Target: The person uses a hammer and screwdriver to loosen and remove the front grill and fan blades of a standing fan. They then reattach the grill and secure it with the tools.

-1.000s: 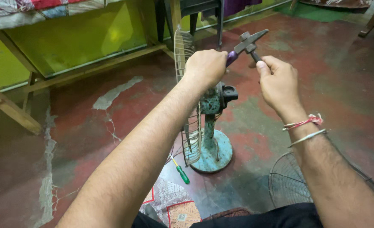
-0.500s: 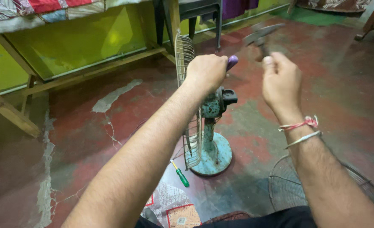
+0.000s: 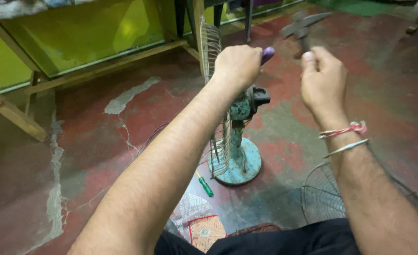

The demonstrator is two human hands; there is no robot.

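On the worn red floor (image 3: 138, 113) stands the teal fan (image 3: 239, 141). Your left hand (image 3: 237, 63) is fisted around a purple handle (image 3: 267, 54) above it; your right hand (image 3: 323, 78) grips blurred pliers (image 3: 303, 26) just beside.

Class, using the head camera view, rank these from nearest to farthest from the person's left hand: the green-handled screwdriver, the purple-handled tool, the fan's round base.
1. Purple-handled tool: gripped in the left hand, its end poking out on the right.
2. Fan's round base: on the floor below the hand.
3. Green-handled screwdriver: on the floor, left of the base and lower in the picture.
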